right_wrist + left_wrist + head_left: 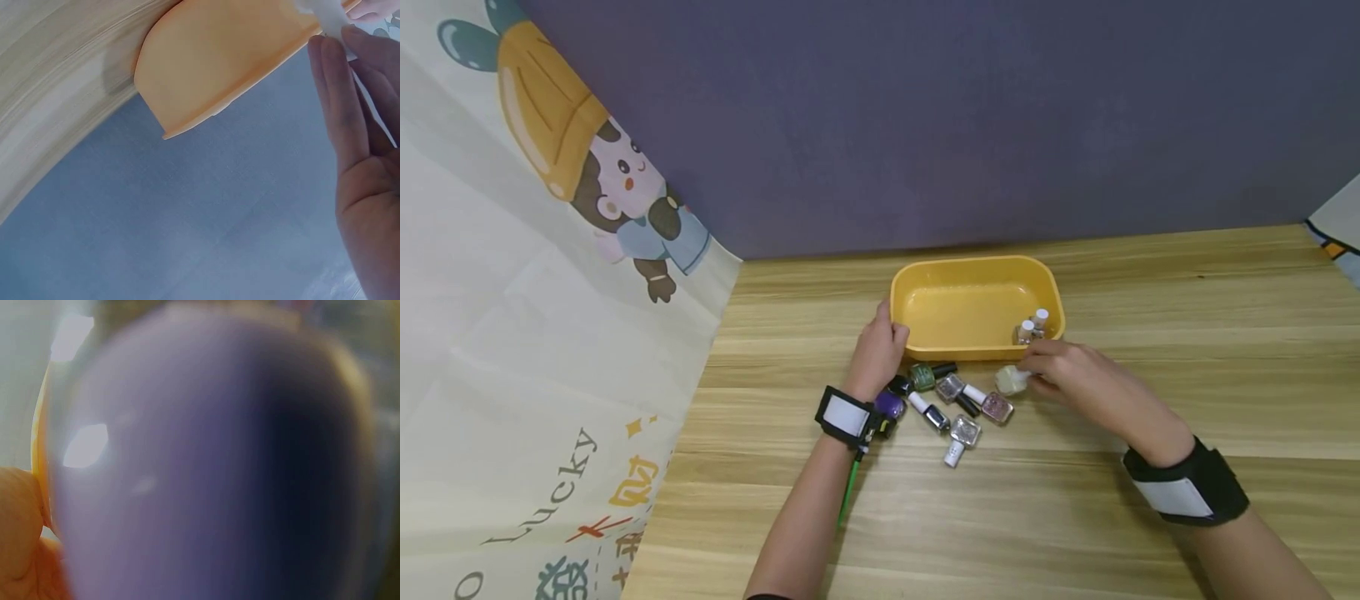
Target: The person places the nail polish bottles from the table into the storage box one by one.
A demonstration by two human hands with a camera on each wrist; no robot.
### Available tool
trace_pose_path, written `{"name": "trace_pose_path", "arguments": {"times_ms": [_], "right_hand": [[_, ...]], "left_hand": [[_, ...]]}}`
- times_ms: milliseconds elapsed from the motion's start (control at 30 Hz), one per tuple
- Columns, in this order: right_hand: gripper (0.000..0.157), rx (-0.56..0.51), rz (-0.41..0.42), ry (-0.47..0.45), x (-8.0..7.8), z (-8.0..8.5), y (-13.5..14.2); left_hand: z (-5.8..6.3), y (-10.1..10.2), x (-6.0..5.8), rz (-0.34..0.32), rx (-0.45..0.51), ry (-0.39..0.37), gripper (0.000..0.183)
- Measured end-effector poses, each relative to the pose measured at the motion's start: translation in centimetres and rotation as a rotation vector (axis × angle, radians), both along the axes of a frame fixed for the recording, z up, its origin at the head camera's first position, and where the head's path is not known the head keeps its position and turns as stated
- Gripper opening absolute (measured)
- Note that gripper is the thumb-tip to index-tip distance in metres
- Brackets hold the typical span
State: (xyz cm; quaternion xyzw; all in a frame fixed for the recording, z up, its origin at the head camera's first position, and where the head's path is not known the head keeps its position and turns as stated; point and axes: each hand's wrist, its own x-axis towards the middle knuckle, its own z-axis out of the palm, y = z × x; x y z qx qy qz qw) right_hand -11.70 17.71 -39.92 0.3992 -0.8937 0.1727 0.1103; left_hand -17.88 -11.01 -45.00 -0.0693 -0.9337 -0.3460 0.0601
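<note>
Right fingers [1043, 363], close together, pinch 1 pale bottle [1009, 381] by its cap [330, 17].

Loose bottles [966, 431] before tray [966, 315], apparently two bottles [1024, 332] inside right.

Printed cloth [542, 283], wooden tabletop [1022, 525]

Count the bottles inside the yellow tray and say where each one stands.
2. One bottle stands by the near wall at the yellow tray's right end; the other bottle stands just behind it, further right. The near wall may hide more.
</note>
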Motion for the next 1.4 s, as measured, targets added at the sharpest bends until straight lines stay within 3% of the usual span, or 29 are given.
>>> {"name": "trace_pose_path", "arguments": {"times_ms": [433, 600, 733, 1400], "right_hand": [[0.028, -0.134, 0.043, 0.197, 0.1, 0.4, -0.2], [0.020, -0.146, 0.064, 0.219, 0.1, 0.4, 0.0], [0.040, -0.156, 0.066, 0.233, -0.1, 0.6, 0.0], [0.022, -0.208, 0.028, 0.289, -0.4, 0.9, -0.2]], "left_hand": [[-0.1, 0.0, 0.0, -0.001, 0.008, 0.000, 0.053], [-0.1, -0.1, 0.1, -0.003, 0.007, -0.002, 0.053], [0.1, 0.0, 0.2, 0.006, 0.010, -0.008, 0.053], [0.0, -0.2, 0.1, 0.017, -0.002, -0.011, 0.053]]}}
